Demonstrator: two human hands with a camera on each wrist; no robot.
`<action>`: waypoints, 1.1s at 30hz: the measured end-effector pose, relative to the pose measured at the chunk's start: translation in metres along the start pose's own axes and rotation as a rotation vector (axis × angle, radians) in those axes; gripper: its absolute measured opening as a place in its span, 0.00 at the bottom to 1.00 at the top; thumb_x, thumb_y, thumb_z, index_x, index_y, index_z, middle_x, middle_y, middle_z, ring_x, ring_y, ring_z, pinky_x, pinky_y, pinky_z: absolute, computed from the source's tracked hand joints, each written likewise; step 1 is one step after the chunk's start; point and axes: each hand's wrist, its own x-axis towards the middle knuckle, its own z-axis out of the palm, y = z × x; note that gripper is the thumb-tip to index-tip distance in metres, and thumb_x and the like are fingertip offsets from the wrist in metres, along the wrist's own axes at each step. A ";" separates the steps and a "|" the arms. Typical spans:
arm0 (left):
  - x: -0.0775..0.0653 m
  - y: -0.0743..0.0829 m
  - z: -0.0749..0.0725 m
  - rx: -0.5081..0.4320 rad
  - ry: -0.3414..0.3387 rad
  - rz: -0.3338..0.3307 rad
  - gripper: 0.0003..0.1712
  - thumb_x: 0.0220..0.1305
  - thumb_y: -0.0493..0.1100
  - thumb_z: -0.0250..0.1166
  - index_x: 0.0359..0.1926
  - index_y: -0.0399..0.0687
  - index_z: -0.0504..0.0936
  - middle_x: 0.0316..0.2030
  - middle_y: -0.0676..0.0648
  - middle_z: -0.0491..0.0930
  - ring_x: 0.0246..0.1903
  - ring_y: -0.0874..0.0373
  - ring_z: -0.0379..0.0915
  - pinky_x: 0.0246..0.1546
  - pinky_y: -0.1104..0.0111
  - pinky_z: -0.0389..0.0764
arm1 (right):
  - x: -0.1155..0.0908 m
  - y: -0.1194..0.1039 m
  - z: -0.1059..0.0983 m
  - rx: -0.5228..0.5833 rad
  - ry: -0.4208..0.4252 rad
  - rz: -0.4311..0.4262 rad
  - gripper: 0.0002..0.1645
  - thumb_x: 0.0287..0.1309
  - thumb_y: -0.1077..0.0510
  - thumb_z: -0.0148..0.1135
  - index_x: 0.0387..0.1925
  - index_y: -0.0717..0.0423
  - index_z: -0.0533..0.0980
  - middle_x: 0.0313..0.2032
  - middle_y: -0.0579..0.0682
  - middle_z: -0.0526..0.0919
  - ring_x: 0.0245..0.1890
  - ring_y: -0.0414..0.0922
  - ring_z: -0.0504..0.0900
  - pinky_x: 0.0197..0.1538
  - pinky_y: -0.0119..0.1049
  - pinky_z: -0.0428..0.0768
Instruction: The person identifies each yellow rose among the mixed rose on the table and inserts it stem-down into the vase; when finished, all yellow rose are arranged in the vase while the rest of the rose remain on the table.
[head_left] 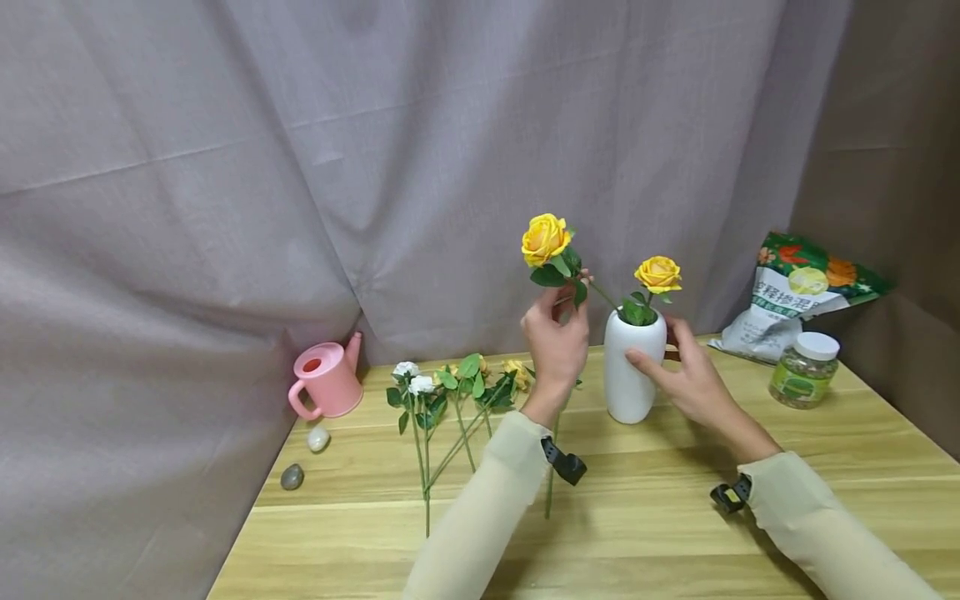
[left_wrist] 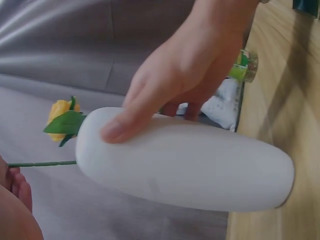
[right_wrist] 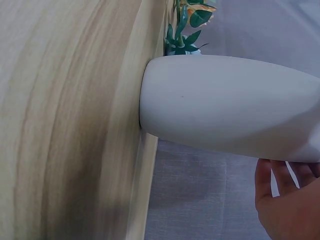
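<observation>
A white vase (head_left: 630,375) stands upright near the table's back edge, with one yellow rose (head_left: 658,274) in it. My right hand (head_left: 690,375) grips the vase from its right side, thumb across the front near the top. My left hand (head_left: 557,337), left of the vase, pinches the stem of another yellow rose (head_left: 545,240). That stem (left_wrist: 42,164) runs from the fingers to the vase mouth, and its bloom leans up and left. In the right wrist view the vase (right_wrist: 225,107) fills the middle, with right-hand fingers (right_wrist: 285,177) along its side.
White roses (head_left: 422,384) and several yellow ones (head_left: 516,373) lie left of the vase. A pink watering can (head_left: 330,382), a white stone (head_left: 318,439) and a grey stone (head_left: 292,477) are at the left. A lidded jar (head_left: 805,371) and a printed bag (head_left: 787,296) stand right.
</observation>
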 end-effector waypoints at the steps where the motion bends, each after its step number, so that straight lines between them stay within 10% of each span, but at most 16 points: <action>1: -0.002 -0.002 0.001 0.035 -0.005 -0.007 0.10 0.70 0.45 0.65 0.49 0.53 0.87 0.41 0.52 0.89 0.42 0.65 0.86 0.47 0.74 0.85 | 0.000 0.000 0.000 -0.001 0.000 -0.002 0.44 0.63 0.47 0.68 0.74 0.47 0.58 0.61 0.54 0.74 0.57 0.40 0.71 0.52 0.23 0.72; 12: -0.021 -0.011 0.015 0.372 -0.146 -0.155 0.10 0.69 0.47 0.65 0.48 0.58 0.89 0.44 0.57 0.88 0.41 0.59 0.79 0.44 0.72 0.75 | -0.001 -0.002 0.000 0.003 -0.003 -0.016 0.44 0.63 0.48 0.68 0.74 0.46 0.57 0.60 0.53 0.75 0.56 0.37 0.70 0.52 0.24 0.72; 23: -0.038 -0.021 -0.004 0.184 -0.250 -0.276 0.12 0.72 0.47 0.63 0.51 0.56 0.86 0.43 0.55 0.88 0.41 0.64 0.81 0.46 0.68 0.85 | 0.001 -0.002 0.000 0.018 -0.029 0.021 0.46 0.64 0.46 0.67 0.75 0.49 0.55 0.65 0.56 0.71 0.63 0.50 0.71 0.57 0.29 0.70; 33: -0.026 -0.042 -0.071 0.049 -0.276 -0.406 0.11 0.70 0.52 0.65 0.46 0.55 0.88 0.39 0.52 0.88 0.40 0.60 0.82 0.40 0.69 0.82 | -0.001 -0.003 -0.002 0.036 -0.026 0.019 0.44 0.63 0.45 0.67 0.74 0.51 0.57 0.64 0.56 0.72 0.63 0.51 0.72 0.58 0.38 0.74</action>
